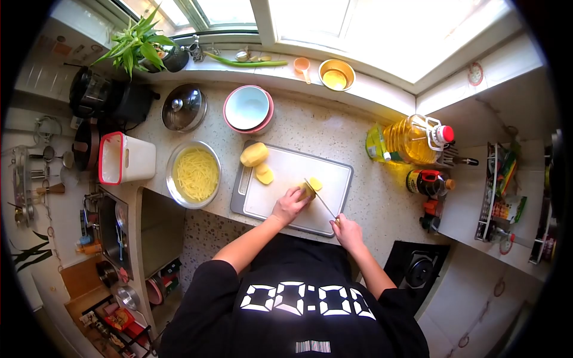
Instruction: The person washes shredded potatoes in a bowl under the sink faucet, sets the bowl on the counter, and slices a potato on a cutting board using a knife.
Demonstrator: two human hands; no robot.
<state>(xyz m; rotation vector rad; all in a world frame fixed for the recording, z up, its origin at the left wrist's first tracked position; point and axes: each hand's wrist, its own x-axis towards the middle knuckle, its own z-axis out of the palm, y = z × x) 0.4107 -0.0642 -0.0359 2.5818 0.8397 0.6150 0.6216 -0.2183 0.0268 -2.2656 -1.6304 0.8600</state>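
My left hand (289, 204) is closed on a potato (306, 192), pressing it on the white cutting board (280, 169) with its grey rim. In my right hand (348, 231) is the handle of a kitchen knife (322, 203); its blade lies along the potato's right side. A cut potato slice (316, 184) rests just beyond the blade. Toward the board's upper left lie a larger peeled potato (254, 154) and a couple of cut pieces (264, 175). Left of the board, a metal bowl (217, 173) holds shredded potato (195, 174) in strips.
Behind the board stand stacked bowls (246, 107) and a lidded pot (184, 108). A white container with a red rim (138, 160) is at left. An oil jug (412, 140) and a dark sauce bottle (427, 181) stand at right. Spring onion (248, 62) lies on the windowsill.
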